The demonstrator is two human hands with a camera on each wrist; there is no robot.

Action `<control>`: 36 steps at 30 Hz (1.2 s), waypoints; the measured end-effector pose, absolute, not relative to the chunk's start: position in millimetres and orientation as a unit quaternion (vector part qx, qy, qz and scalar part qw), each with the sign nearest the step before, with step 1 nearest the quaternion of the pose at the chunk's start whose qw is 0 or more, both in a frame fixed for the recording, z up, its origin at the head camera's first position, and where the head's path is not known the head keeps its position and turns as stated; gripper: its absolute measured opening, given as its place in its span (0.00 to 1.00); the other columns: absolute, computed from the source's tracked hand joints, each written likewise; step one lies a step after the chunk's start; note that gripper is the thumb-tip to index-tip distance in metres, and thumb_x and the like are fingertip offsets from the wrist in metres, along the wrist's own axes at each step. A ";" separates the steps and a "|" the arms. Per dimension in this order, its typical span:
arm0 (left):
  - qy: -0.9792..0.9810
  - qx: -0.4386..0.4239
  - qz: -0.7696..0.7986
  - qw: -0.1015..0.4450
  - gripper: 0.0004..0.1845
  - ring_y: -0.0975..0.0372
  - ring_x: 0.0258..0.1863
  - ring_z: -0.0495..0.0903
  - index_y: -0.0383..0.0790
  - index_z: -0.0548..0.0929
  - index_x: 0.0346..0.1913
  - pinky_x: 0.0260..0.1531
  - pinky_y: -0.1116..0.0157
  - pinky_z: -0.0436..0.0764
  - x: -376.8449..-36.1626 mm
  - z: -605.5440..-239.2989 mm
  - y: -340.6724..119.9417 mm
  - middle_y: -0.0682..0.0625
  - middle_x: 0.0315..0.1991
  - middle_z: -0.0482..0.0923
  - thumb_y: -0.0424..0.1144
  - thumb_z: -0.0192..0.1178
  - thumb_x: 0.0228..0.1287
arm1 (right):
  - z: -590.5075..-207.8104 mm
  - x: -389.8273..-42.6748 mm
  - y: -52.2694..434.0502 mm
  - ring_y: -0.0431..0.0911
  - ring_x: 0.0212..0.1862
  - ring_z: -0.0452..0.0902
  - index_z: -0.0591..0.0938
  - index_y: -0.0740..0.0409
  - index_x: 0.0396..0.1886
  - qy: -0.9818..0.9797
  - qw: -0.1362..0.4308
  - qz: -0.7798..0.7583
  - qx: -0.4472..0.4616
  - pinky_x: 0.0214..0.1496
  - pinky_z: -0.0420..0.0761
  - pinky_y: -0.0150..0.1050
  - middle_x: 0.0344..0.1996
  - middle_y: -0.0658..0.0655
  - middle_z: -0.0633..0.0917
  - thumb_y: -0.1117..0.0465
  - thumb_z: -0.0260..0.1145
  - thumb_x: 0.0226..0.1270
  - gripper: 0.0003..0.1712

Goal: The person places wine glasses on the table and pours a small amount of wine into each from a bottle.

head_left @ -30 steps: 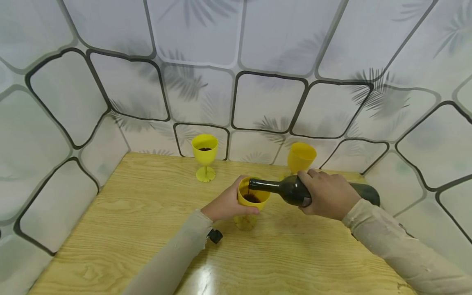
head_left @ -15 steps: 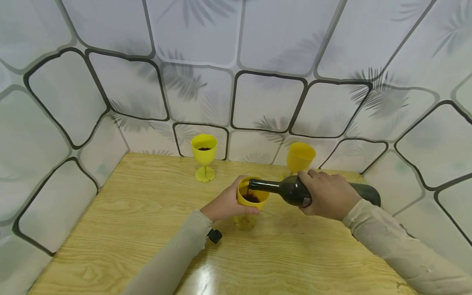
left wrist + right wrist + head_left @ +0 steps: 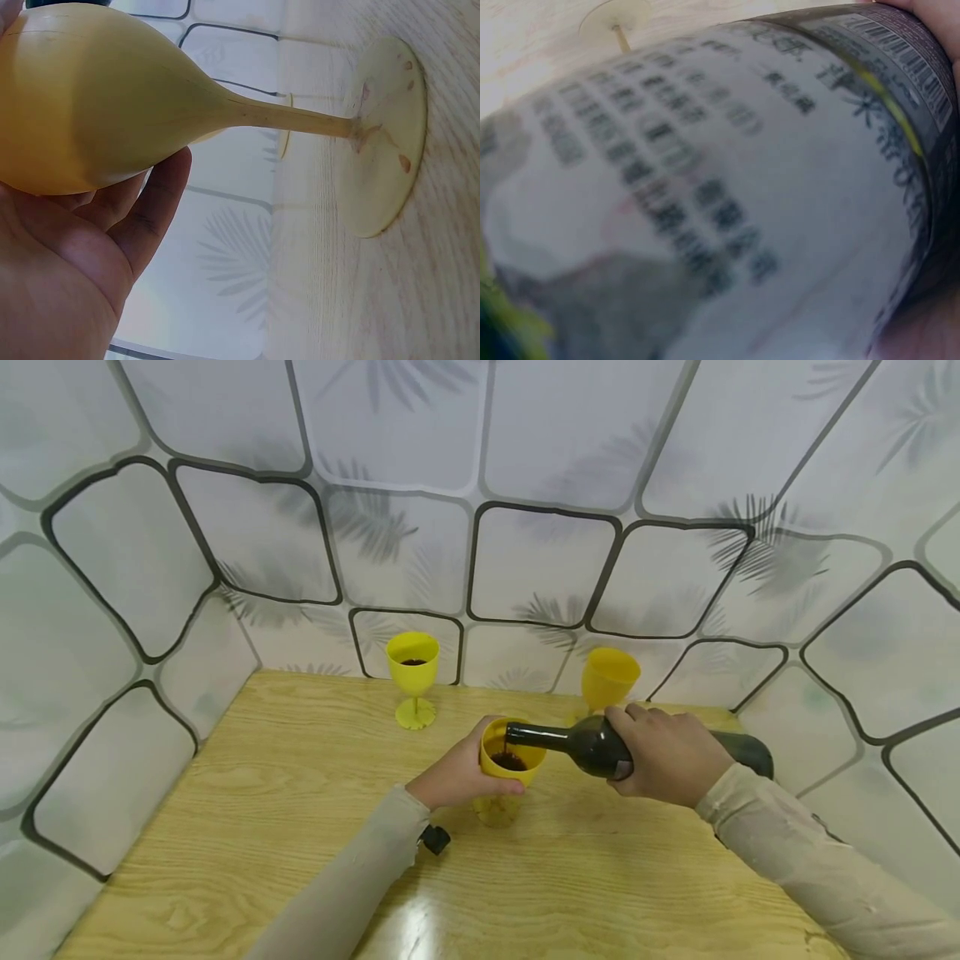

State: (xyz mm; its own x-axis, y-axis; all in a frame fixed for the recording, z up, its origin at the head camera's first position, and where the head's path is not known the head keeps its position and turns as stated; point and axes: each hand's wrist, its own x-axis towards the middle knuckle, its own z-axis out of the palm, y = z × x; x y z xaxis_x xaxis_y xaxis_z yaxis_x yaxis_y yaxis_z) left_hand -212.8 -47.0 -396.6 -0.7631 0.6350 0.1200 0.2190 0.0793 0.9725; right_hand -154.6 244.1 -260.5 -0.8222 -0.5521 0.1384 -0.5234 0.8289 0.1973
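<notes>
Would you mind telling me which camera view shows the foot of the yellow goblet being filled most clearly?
The left wrist view: the goblet foot fills the frame, flat on the wooden table, with small reddish spots. In the head view the foot is partly hidden under the left hand. The right wrist view shows mostly the bottle label.

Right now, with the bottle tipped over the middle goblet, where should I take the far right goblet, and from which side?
Probably by its bowl, coming from above and behind, on the wall side. The far right goblet stands upright, but the right hand and the tipped bottle hide its stem and foot, so only the bowl is open to the fingers. A front approach would cross the bottle.
</notes>
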 end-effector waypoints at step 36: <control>0.710 0.298 0.614 0.175 0.49 0.58 0.58 0.78 0.57 0.59 0.75 0.60 0.55 0.78 -213.3 -397.5 -47.0 0.52 0.60 0.76 0.47 0.80 0.56 | -256.9 -153.5 244.0 0.45 0.25 0.76 0.75 0.55 0.46 -0.953 0.090 -0.082 0.278 0.21 0.78 0.44 0.29 0.53 0.79 0.44 0.83 0.40 0.38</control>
State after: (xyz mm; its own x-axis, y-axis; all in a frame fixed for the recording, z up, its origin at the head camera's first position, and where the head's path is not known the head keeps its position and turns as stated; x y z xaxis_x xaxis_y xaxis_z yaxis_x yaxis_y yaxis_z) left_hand -213.3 -47.0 -397.5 -0.7617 0.6373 0.1170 0.2083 0.0698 0.9756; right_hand -153.5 244.0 -256.9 -0.8290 -0.5450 0.1252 -0.5154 0.8315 0.2071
